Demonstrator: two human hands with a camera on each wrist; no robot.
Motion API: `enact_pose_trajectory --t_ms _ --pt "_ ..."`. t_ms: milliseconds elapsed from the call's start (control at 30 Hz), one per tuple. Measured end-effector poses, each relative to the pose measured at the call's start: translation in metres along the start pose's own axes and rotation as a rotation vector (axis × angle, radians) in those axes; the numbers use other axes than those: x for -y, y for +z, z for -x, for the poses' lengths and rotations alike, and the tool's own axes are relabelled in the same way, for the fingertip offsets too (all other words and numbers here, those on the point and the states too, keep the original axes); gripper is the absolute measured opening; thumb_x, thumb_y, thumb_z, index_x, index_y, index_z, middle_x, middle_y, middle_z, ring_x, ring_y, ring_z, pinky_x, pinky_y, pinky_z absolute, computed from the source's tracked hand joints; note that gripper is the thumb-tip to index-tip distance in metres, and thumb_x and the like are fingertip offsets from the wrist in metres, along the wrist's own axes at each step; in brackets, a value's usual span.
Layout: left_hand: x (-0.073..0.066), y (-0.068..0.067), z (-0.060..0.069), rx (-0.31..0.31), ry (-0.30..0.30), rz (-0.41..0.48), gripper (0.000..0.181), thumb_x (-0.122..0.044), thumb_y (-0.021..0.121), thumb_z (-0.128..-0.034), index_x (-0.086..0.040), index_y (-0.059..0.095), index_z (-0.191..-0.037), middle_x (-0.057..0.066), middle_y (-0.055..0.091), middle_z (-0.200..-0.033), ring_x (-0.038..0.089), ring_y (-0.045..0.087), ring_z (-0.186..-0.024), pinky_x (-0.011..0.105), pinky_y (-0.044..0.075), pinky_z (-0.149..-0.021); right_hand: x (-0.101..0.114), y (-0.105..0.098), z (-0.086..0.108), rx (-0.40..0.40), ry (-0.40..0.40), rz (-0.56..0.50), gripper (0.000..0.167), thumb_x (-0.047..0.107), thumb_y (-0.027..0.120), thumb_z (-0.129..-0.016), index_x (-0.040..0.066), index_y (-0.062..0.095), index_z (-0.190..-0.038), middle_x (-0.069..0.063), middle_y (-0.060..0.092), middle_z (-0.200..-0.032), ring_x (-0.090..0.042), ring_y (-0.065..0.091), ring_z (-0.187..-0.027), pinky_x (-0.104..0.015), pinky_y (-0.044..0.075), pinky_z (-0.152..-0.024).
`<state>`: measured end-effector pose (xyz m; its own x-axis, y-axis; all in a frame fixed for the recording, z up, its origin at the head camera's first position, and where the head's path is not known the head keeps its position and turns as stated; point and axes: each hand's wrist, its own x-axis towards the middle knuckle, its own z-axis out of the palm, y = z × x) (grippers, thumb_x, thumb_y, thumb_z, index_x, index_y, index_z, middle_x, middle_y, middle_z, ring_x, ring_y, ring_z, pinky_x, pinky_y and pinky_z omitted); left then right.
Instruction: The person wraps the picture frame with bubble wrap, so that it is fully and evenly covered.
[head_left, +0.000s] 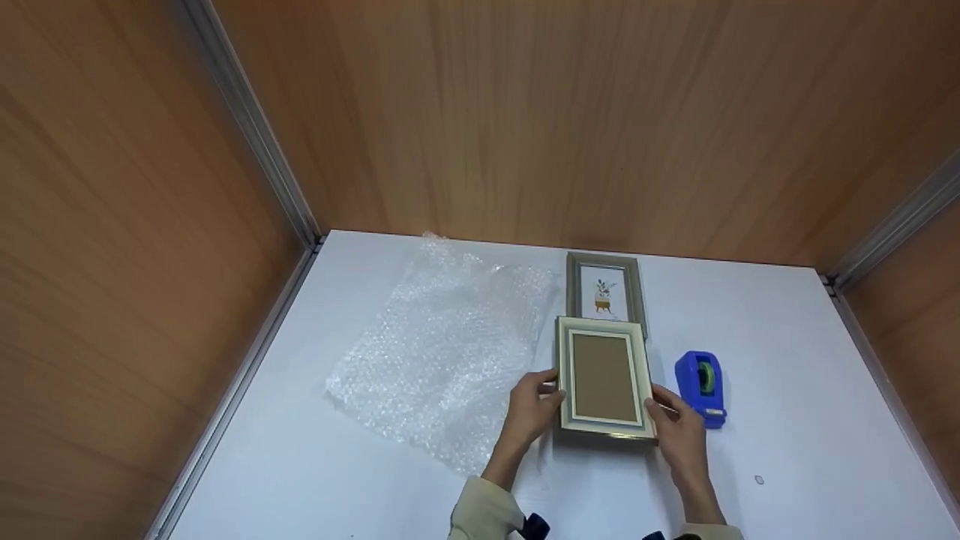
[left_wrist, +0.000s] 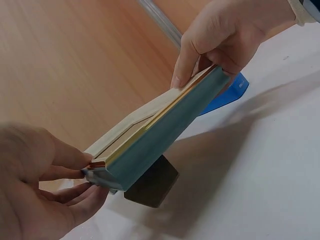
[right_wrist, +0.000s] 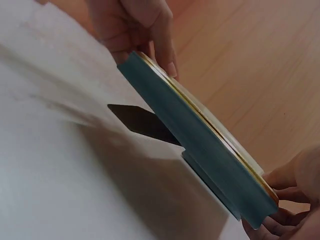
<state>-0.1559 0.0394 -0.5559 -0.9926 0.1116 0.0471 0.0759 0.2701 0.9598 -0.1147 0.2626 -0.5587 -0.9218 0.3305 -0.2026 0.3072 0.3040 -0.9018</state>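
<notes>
Though the head view hides it, the frame's [head_left: 604, 376] stand [left_wrist: 152, 183] juts out.

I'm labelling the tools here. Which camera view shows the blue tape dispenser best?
The head view: the blue tape dispenser shows nearly whole there, with its green roll, beside the right hand. The left wrist view shows only part, beyond the held picture frame; the right wrist view shows none.
</notes>
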Motion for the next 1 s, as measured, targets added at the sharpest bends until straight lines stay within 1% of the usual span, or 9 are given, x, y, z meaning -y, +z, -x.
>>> enact_pose_trajectory --t_ms 133,300,533,667,800,1000 --pt "-0.005 -0.007 -0.003 0.009 -0.037 -0.003 0.037 -0.004 0.065 -0.0866 0.003 0.061 -0.123 0.015 0.062 -0.115 0.025 0.066 -0.099 0.026 0.057 -0.079 0.008 0.004 -0.001 -0.024 -0.023 -0.006 0.043 0.025 0.055 -0.098 0.007 0.052 -0.136 -0.016 0.053 -0.137 -0.026 0.053 -0.120 -0.005 0.041 -0.077" --pt "-0.010 -0.017 -0.006 -0.002 -0.075 0.002 0.038 -0.007 0.064 -0.0876 0.002 0.060 -0.124 0.014 0.062 -0.118 0.023 0.065 -0.102 0.028 0.056 -0.081 0.018 0.011 -0.003 -0.021 -0.027 -0.038 0.041 0.024 0.056 -0.097 0.009 0.053 -0.135 -0.014 0.054 -0.137 -0.024 0.053 -0.119 -0.004 0.042 -0.078" --pt "-0.014 -0.036 -0.007 -0.043 -0.075 0.023 0.038 -0.005 0.064 -0.0866 0.003 0.060 -0.124 0.015 0.063 -0.117 0.024 0.065 -0.102 0.031 0.056 -0.082 0.031 0.024 -0.002 -0.005 -0.035 -0.093 0.040 0.025 0.057 -0.097 0.012 0.054 -0.135 -0.010 0.055 -0.137 -0.022 0.054 -0.120 -0.004 0.043 -0.080" --pt "-0.015 -0.048 -0.008 -0.063 -0.090 0.041 0.039 -0.004 0.064 -0.0867 0.002 0.060 -0.125 0.016 0.062 -0.119 0.026 0.064 -0.104 0.033 0.056 -0.084 0.037 0.034 -0.001 0.016 -0.045 -0.151 0.039 0.022 0.057 -0.097 0.012 0.054 -0.134 -0.009 0.055 -0.136 -0.021 0.054 -0.119 -0.007 0.048 -0.081" --pt "-0.015 -0.060 -0.009 -0.095 -0.093 0.075 0.039 -0.002 0.063 -0.0866 0.003 0.059 -0.125 0.018 0.062 -0.119 0.028 0.064 -0.104 0.033 0.056 -0.084 0.043 0.044 -0.003 0.035 -0.075 -0.210 0.037 0.018 0.057 -0.096 0.011 0.056 -0.133 -0.008 0.056 -0.134 -0.021 0.056 -0.117 -0.012 0.051 -0.082" --pt "-0.015 -0.076 -0.009 -0.142 -0.121 0.090 0.039 -0.002 0.062 -0.0870 0.002 0.060 -0.125 0.017 0.062 -0.120 0.028 0.063 -0.106 0.033 0.056 -0.085 0.052 0.060 -0.005 0.063 -0.121 -0.241 0.037 0.014 0.057 -0.096 0.010 0.056 -0.132 -0.010 0.057 -0.134 -0.022 0.057 -0.118 -0.011 0.050 -0.084"
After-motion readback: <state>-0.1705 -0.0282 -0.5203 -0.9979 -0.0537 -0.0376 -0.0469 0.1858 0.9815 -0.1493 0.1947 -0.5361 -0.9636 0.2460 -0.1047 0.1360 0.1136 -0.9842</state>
